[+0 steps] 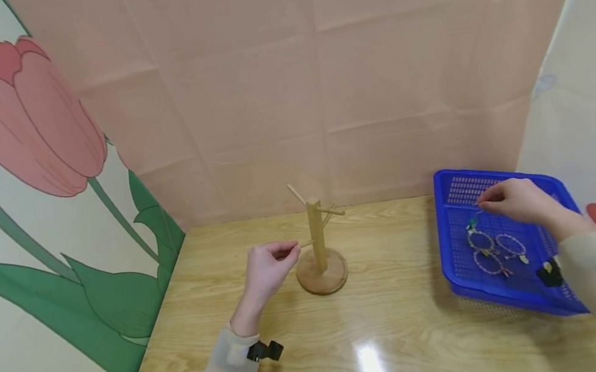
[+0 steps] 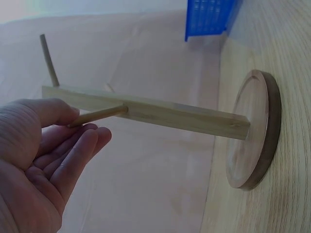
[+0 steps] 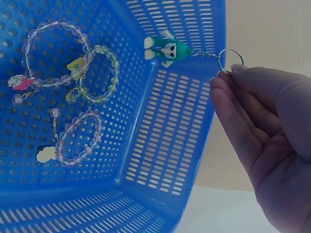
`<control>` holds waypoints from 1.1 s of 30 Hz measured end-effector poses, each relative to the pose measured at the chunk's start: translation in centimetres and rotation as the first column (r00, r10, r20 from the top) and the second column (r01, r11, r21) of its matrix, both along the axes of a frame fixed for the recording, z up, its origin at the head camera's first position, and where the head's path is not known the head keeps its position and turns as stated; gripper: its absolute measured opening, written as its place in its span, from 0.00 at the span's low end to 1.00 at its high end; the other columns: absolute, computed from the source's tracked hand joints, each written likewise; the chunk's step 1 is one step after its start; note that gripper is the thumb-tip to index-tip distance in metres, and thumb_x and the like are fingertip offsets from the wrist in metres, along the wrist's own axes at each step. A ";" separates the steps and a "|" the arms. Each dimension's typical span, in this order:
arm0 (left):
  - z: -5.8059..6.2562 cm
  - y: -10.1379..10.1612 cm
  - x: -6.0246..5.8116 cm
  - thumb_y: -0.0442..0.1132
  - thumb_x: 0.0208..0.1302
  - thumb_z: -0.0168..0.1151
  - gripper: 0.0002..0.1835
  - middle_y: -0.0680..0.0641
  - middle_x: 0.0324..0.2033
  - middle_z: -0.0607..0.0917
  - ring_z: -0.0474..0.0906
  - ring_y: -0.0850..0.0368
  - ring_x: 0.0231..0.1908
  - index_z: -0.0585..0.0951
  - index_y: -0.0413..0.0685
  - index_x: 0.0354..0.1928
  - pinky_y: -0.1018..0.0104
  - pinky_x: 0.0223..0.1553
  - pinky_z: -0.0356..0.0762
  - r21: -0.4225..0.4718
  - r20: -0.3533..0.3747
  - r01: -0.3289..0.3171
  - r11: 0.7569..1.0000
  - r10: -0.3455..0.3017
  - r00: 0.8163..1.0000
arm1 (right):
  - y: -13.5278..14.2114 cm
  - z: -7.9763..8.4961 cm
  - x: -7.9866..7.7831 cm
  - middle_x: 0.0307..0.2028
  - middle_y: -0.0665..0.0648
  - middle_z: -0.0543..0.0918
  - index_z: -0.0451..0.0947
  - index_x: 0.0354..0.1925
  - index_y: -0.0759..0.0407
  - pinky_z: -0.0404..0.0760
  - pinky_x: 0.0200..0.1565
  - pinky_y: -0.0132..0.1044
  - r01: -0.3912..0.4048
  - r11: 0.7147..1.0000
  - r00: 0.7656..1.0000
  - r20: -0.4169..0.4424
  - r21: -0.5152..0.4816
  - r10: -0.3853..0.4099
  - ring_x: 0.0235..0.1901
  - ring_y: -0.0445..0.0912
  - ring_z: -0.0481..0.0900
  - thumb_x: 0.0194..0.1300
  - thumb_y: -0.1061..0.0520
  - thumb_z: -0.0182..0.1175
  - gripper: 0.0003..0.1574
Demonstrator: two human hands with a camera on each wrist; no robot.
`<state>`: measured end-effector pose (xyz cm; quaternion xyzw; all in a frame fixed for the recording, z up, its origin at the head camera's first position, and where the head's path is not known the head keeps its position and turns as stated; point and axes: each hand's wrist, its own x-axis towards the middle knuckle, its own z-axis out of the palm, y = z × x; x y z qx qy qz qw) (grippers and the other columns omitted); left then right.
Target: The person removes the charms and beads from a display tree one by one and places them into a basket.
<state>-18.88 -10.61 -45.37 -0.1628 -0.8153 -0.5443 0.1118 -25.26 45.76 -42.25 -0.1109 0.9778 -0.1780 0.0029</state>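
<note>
My left hand (image 1: 271,270) pinches the end of a peg (image 2: 99,115) on a wooden stand (image 1: 317,239), which rises from a round base (image 2: 255,131). Over the blue basket (image 1: 449,254), my right hand (image 1: 515,204) holds a keychain by its metal ring (image 3: 231,60) between thumb and fingertips. From the ring, a short chain carries a small green figure (image 3: 170,50), hanging inside the basket's walls. Beaded bracelets lie on the basket floor: a pinkish one with a pink charm (image 3: 57,80), a yellowish one (image 3: 115,73) and another with a pale charm (image 3: 73,162).
The stand's other pegs, such as the upper one (image 1: 332,211), stick out at different heights. A wood-grain table (image 1: 388,298) carries both stand and basket. Pink cloth (image 1: 243,94) hangs behind, and a tulip-printed panel (image 1: 27,180) borders the left side.
</note>
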 end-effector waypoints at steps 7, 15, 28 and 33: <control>0.0 0.1 -0.1 0.40 0.64 0.70 0.09 0.52 0.34 0.90 0.86 0.63 0.32 0.89 0.42 0.42 0.69 0.33 0.87 -0.002 0.012 0.001 1.000 -0.001 1.000 | -0.2 -1.0 -0.3 0.36 0.55 0.88 0.87 0.43 0.60 0.85 0.37 0.51 -0.037 0.999 0.998 0.045 -0.030 0.038 0.35 0.47 0.84 0.69 0.51 0.64 0.14; 0.0 0.1 -0.1 0.39 0.64 0.69 0.10 0.50 0.34 0.90 0.87 0.62 0.32 0.89 0.39 0.42 0.69 0.33 0.87 -0.004 -0.005 0.012 1.000 -0.012 1.000 | -0.5 -1.7 -0.4 0.35 0.54 0.87 0.87 0.42 0.61 0.85 0.37 0.49 -0.041 0.999 0.996 0.079 -0.032 0.043 0.34 0.46 0.83 0.68 0.51 0.65 0.14; 0.0 0.0 0.0 0.39 0.64 0.69 0.09 0.51 0.33 0.90 0.86 0.63 0.32 0.89 0.40 0.41 0.69 0.33 0.87 0.009 -0.018 0.007 1.000 -0.006 1.000 | 0.0 -2.8 -1.0 0.33 0.54 0.87 0.87 0.42 0.61 0.85 0.35 0.46 -0.023 0.999 0.996 0.090 -0.046 0.027 0.33 0.45 0.82 0.69 0.50 0.64 0.15; 0.0 0.0 0.0 0.38 0.64 0.69 0.09 0.51 0.34 0.90 0.86 0.63 0.32 0.89 0.39 0.41 0.69 0.33 0.87 0.007 -0.002 0.008 1.000 -0.008 1.000 | 0.1 -3.3 -1.0 0.34 0.55 0.88 0.87 0.41 0.61 0.85 0.35 0.49 -0.014 0.999 0.998 0.063 -0.038 0.017 0.33 0.46 0.83 0.68 0.48 0.65 0.17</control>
